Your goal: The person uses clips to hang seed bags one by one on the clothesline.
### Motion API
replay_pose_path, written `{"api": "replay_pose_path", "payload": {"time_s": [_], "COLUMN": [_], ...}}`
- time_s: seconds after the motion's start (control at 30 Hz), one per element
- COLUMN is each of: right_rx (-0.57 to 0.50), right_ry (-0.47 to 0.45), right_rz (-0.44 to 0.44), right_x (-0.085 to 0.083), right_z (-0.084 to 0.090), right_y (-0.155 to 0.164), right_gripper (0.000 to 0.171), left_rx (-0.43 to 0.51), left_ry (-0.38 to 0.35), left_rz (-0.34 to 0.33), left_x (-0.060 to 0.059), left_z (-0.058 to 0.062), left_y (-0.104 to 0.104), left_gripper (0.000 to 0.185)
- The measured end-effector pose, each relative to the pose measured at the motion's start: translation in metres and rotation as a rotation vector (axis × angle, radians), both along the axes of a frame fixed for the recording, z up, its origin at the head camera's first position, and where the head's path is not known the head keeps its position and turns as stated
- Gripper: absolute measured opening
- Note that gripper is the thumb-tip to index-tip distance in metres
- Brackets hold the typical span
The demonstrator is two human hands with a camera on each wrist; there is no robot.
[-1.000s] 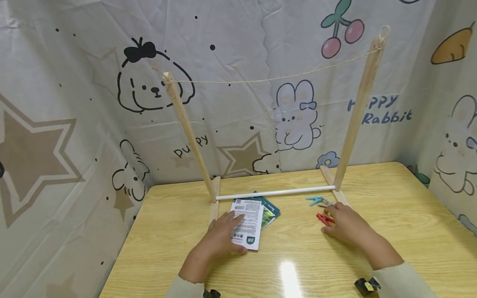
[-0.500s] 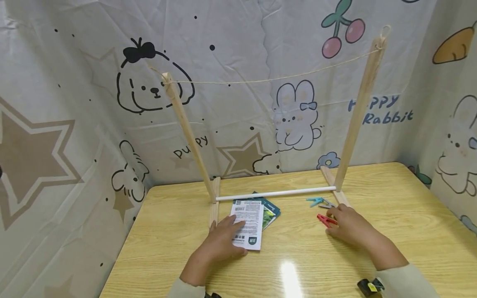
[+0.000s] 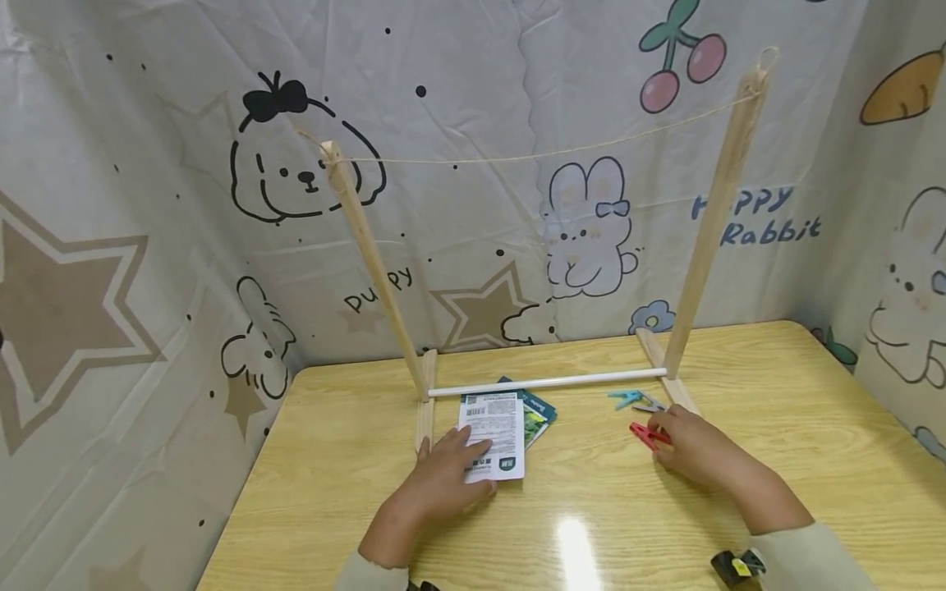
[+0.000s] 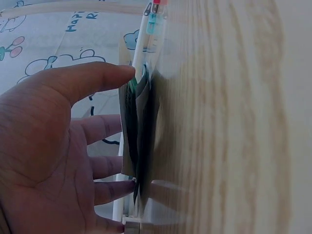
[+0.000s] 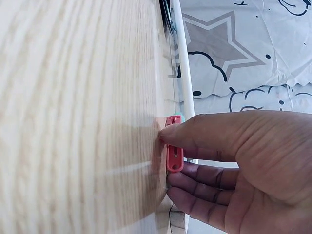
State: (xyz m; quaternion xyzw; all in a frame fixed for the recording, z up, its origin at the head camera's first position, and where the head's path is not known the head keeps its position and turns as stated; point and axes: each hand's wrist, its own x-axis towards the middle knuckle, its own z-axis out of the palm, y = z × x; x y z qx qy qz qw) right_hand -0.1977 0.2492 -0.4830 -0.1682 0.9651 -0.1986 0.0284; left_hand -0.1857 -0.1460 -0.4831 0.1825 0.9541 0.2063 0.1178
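Note:
My left hand lies over the left part of a white printed seed packet, fingers extended and thumb at its near edge. In the left wrist view the packet stands a little off the table, close to the thumb tip and fingertips. Beneath it a green packet with a leafy picture sticks out to the right. My right hand pinches a red clothespin between thumb and fingers, close over the table; the right wrist view shows this clothespin edge-on.
Behind the red clothespin lie a blue clothespin and a grey clothespin. A frame with two wooden posts and a white rod spans the table. A thin string sags between the post tops.
The white packet's near edge has shifted away from me and slightly right under my left hand. My right hand has moved slightly right with the red clothespin.

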Motion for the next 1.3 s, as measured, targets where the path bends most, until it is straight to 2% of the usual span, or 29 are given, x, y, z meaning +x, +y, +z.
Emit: {"api": "replay_pose_path", "payload": {"time_s": [0.2, 0.43, 0.6, 0.8, 0.93, 1.1, 1.3], "right_rx": [-0.004, 0.008, 0.014, -0.017, -0.043, -0.091, -0.110], "right_ry": [0.012, 0.018, 0.009, -0.001, 0.024, 0.038, 0.034], "right_rz": [-0.001, -0.008, -0.016, -0.021, -0.020, -0.044, -0.053], "right_x": [0.000, 0.000, 0.000, 0.000, 0.000, -0.001, -0.002], "right_z": [0.000, 0.001, 0.002, 0.003, 0.003, 0.003, 0.002], "right_y": [0.001, 0.000, 0.000, 0.000, 0.000, -0.002, -0.003], "right_gripper": [0.033, 0.035, 0.037, 0.036, 0.036, 0.033, 0.031], "left_rx": [0.016, 0.066, 0.083, 0.064, 0.067, 0.078, 0.091], "left_ry": [-0.002, -0.025, -0.026, 0.047, 0.115, 0.191, 0.248], "left_rz": [-0.018, -0.008, -0.007, -0.027, -0.031, 0.028, 0.111], "left_x": [0.000, 0.000, 0.003, 0.003, 0.001, -0.002, -0.003], "left_z": [0.006, 0.007, 0.011, 0.013, 0.013, 0.011, 0.012], "left_y": [0.000, -0.001, -0.001, -0.001, -0.003, -0.005, -0.005], "left_gripper": [0.060, 0.058, 0.049, 0.043, 0.041, 0.039, 0.038]}}
